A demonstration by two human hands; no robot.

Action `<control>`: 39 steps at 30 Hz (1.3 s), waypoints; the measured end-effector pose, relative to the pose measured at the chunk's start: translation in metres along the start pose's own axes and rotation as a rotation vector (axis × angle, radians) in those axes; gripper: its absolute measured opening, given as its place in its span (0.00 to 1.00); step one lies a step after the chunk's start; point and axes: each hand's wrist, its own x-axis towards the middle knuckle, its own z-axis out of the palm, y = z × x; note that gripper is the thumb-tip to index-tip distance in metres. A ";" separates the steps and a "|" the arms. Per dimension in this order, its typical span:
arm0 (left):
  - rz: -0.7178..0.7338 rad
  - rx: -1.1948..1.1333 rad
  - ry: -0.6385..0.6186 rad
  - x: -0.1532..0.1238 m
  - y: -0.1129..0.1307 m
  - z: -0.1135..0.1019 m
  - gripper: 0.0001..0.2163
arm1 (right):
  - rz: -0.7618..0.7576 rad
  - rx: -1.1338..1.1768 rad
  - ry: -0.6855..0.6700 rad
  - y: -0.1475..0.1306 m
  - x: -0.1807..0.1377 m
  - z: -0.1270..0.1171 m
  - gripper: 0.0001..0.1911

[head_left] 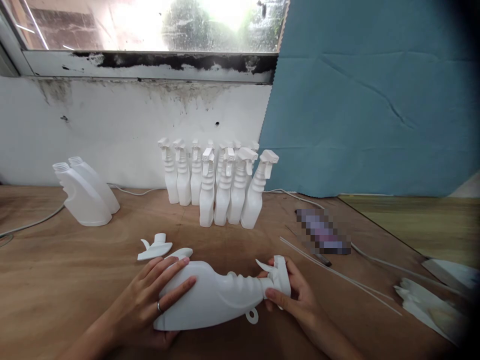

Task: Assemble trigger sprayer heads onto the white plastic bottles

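Lying on its side near the front edge of the wooden counter [56, 280], a white plastic spray bottle [213, 297] points its neck to the right. The left hand [150, 300] rests flat over the bottle's wide base, fingers spread, a ring on one finger. The right hand [296, 295] is closed around the white trigger sprayer head [277, 275] at the bottle's neck, thumb and fingers wrapping it. A small white ring [252, 315] lies on the counter just below the neck. Just behind the left hand lie a loose trigger sprayer head [155, 247] and another small white part [182, 253]. Further back, toward the wall, a cluster of upright finished spray bottles [221, 185] stands near the middle of the counter. Two open bottles without heads [84, 192] stand at the back left. Thin white dip tubes [337, 272] lie to the right of the right hand, and more white plastic pieces [427, 302] sit by the right edge.
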 end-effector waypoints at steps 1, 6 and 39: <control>0.002 -0.004 -0.003 0.000 0.001 0.000 0.36 | 0.031 -0.017 0.019 0.000 0.000 0.001 0.26; -0.012 -0.006 0.005 0.000 0.002 0.000 0.36 | 0.011 0.058 0.073 0.001 0.001 0.004 0.25; -0.279 -0.328 -0.017 -0.002 0.006 0.010 0.40 | 0.081 0.300 -0.086 -0.004 0.013 0.016 0.35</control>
